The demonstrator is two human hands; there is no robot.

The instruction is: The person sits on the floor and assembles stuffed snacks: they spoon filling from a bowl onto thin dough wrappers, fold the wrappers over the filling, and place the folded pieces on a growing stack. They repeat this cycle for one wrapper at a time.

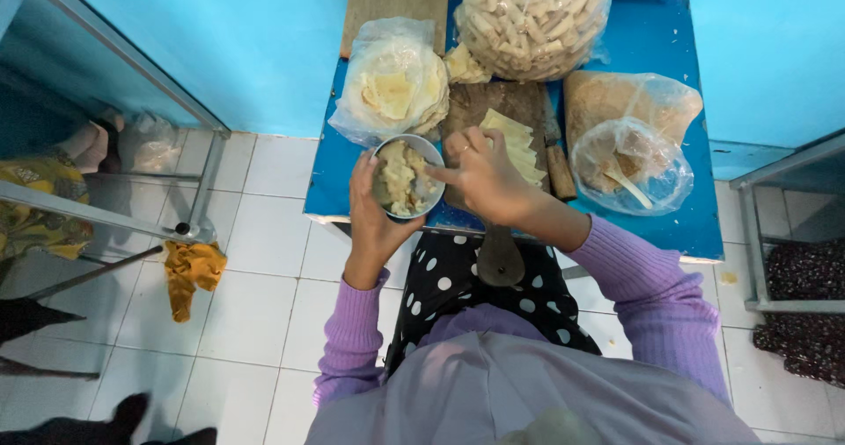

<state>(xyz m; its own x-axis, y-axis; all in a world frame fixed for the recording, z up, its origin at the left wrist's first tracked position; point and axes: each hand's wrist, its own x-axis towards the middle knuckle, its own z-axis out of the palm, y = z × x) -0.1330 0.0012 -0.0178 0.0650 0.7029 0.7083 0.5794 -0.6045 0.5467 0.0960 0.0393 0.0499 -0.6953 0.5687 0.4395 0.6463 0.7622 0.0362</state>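
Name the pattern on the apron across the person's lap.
Black apron with white polka dots, head view.

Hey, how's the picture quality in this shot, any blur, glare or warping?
Head view: even, soft light with faint shadows; glare on the plastic bags; the right hand and bowl are slightly soft; wide-angle lens bends the table edges and floor tiles.

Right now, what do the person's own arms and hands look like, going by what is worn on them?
Both arms wear long, ribbed-knit lilac sleeves, the left sleeve and the right sleeve, each ending in a snug cuff at the wrist. The left hand and right hand are bare: no gloves, and no rings or watch that I can make out.
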